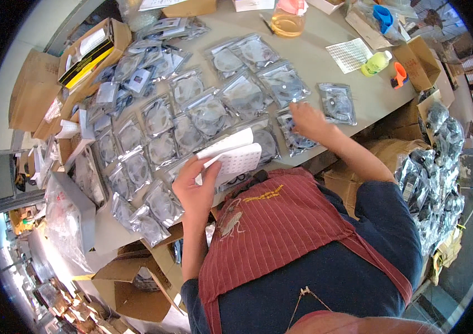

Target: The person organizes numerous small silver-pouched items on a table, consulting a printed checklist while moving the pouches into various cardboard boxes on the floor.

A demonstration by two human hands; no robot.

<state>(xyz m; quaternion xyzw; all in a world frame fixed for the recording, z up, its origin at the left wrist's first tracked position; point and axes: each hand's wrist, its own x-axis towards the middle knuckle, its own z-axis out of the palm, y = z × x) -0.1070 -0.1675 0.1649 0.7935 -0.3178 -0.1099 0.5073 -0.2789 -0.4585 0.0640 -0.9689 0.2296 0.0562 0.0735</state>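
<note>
My left hand grips a stack of white sticker sheets with small rows of labels, held just above the table's near edge. My right hand reaches out flat onto a clear plastic bag holding a dark coiled part, fingers pressing near its top. Several similar sealed bags lie in overlapping rows across the grey table. One more bag lies alone to the right of my right hand.
Open cardboard boxes stand at the left; another box at the right. A sticker sheet, green bottle, orange tool and amber jar sit farther back. A heap of bagged parts fills the right side.
</note>
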